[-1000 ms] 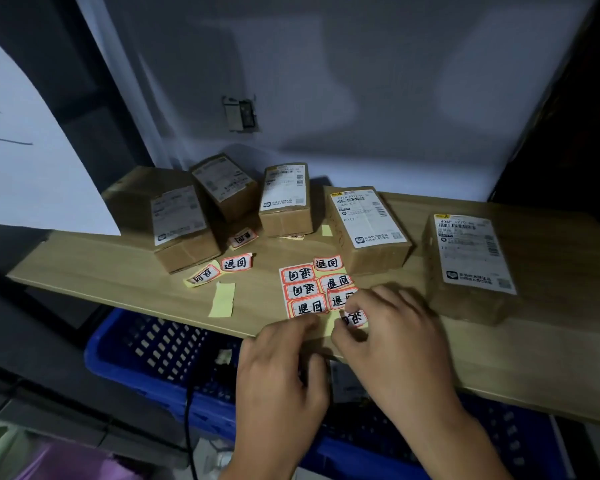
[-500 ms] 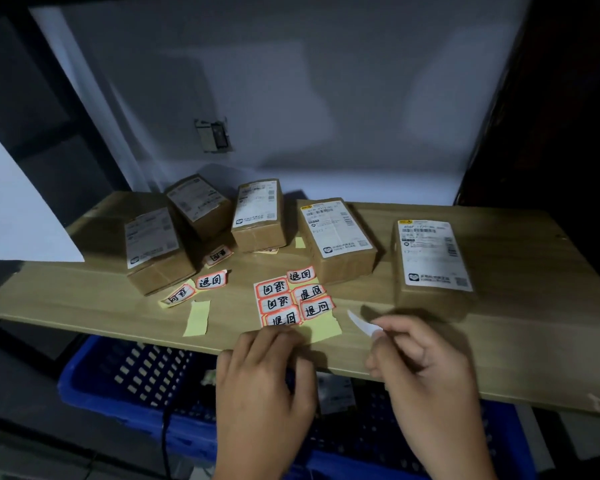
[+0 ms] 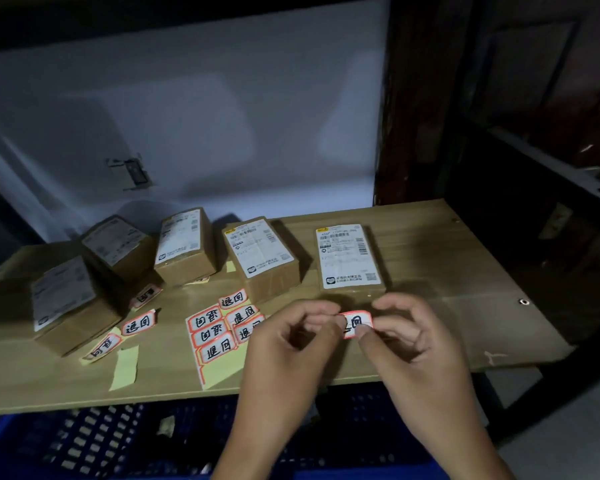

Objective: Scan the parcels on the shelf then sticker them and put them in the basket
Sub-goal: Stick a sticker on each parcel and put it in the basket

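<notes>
- a red-edged sticker [image 3: 356, 323] is pinched between the fingertips of the left hand [image 3: 291, 344] and the right hand [image 3: 416, 341], both grips closed on its short ends, long axis across the frame.
- the nearest parcel [image 3: 349, 259] lies just above the sticker at centre right, on the shelf [image 3: 447, 258], label up.
- the right hand is judged nearer it.
- the blue basket [image 3: 66, 445] sits at lower left.

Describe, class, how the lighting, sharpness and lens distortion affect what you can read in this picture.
Head view: dim overall, brightest on the white back wall; right side nearly black; the sticker held between both hands reads partly, the parcel labels are too soft to read; shelf edges bow from the wide lens.
</notes>
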{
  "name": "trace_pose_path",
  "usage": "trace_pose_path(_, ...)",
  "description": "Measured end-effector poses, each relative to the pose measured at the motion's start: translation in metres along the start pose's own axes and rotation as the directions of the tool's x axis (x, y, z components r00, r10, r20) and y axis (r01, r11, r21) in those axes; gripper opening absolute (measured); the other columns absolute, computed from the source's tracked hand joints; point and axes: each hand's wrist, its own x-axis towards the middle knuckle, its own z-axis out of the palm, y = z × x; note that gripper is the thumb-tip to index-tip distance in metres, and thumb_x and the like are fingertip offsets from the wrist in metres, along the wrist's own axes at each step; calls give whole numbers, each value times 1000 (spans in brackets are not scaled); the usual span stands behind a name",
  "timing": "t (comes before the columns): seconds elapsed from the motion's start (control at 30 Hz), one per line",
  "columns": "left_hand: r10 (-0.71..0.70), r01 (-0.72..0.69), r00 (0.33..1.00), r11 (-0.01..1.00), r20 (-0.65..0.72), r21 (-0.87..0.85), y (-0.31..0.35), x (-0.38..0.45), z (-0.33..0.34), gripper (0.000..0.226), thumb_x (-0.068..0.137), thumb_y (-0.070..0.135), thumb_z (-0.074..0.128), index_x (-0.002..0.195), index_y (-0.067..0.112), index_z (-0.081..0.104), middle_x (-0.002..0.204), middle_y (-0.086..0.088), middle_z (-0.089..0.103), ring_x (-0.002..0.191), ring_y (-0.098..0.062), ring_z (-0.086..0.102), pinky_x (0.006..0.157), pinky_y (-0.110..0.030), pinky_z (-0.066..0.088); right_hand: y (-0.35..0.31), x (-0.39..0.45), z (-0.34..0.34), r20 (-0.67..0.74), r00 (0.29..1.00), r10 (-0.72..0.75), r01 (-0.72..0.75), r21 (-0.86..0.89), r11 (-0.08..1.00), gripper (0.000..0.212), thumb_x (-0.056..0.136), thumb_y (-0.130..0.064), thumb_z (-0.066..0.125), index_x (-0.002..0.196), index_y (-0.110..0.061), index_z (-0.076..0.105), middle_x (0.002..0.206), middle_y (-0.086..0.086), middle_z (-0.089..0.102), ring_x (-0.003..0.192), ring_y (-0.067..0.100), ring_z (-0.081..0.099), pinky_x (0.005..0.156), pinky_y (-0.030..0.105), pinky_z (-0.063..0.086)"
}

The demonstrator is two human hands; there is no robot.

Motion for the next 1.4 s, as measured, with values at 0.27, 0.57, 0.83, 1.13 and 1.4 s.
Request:
trace_pose_path(0.27,237,-245,969,913,64,327,-3,18,6,8,88,23,81,87,31,80,100,17,73,101,-5,70,86,-17,50,4,23,-19,-18,979,-204,190,-291,938,7,83,-22,80,80,-27,76,99,-14,73,97,6,67,77,13,47)
trace_pose_path(0.57,379,-385,916,742,131,549,-24,43,7,12,90,21,82,93,31,76,124,20,73,117,7,65,100,-23,52,27,47,-6,-31,935,-352,305,-433,848,16,79,-14,84,74,-22,71,132,-9,69,122,-7,61,98,25,52)
trace_pose_path(0.83,385,-391,912,701,144,597,-27,50,6,25,91,27,81,108,32,63,106,27,67,96,2,63,78,-4,40,32,55,-1,-115,956,-271,210,-379,901,24,72,-14,88,66,-18,65,123,-17,71,97,-3,73,82,14,55)
trace_pose_path(1.13,291,-319,948,854,131,411,-36,52,-5,41,90,26,82,127,36,68,138,23,64,128,5,60,110,-25,51,23,54,-17,17,1000,26,-25,-76,997,55,81,-8,82,128,-27,63,122,-8,72,108,-2,69,93,15,55)
trace_pose_path(1.4,241,-246,969,932,52,265,-23,30,-4,47,91,21,82,133,37,68,123,16,74,115,-4,70,98,-29,58,1,37,-23,-1,1000,-13,13,-161,987,40,84,-24,79,119,-43,69,108,-20,77,98,-2,72,85,26,61)
